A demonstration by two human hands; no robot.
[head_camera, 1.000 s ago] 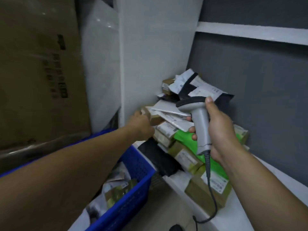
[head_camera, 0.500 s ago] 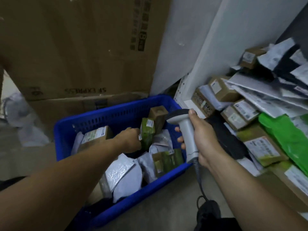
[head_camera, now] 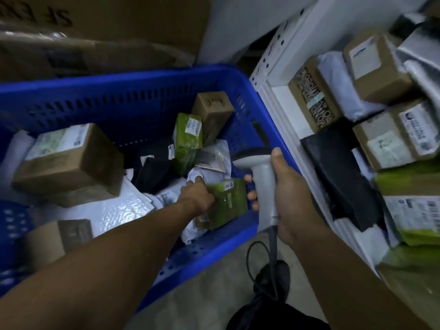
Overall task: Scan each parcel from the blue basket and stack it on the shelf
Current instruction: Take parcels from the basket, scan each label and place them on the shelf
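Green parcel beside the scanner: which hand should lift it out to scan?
Left. The left hand grips that green parcel in the basket, while the right hand is taken up holding the scanner.

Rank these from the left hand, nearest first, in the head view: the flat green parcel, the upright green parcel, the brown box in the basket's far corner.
1. The flat green parcel: gripped by the left hand, by the right wall of the basket.
2. The upright green parcel: beyond the hand, mid-basket.
3. The brown box: far right corner, behind that parcel.
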